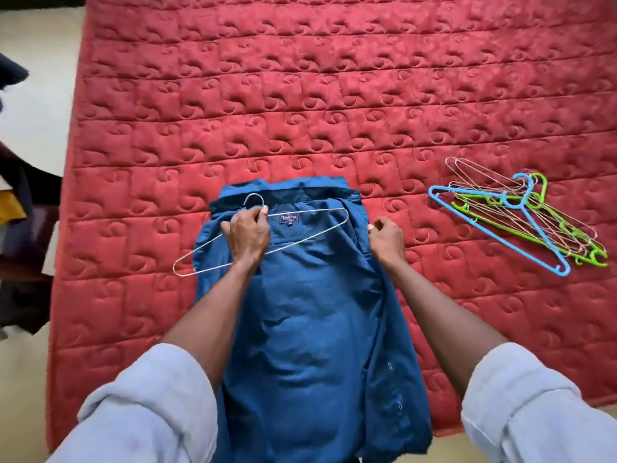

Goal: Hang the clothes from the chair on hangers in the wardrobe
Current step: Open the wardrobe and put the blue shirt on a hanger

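Shirt: blue shirt lies spread on the red quilted bedspread, collar away from the person, front opened so the inner neck label shows.
Hanger in use: wire hanger rests tilted across the collar area — one end inside the opened shirt toward the right shoulder, the other end jutting past the shirt's left edge onto the bedspread.
Left hand: left hand has its fingers curled round the wire hanger just below the hook.
Right hand: right hand pinches the shirt's right front edge, lifting it beside the shoulder.
Progress: judged early in the task — the hanger is not yet seated in both shoulders, and no wardrobe appears in view, so hanging remains to be done.
Remaining stock: pile of spare hangers, wire with blue and green plastic ones, lies well apart to the right on the bedspread.
Surroundings: dark and yellow clothes are heaped at the left edge, probably awaiting their turn; their support is not clearly visible.
Obstruction: nothing blocks the hanger; the loose fabric itself must be opened for the left end.
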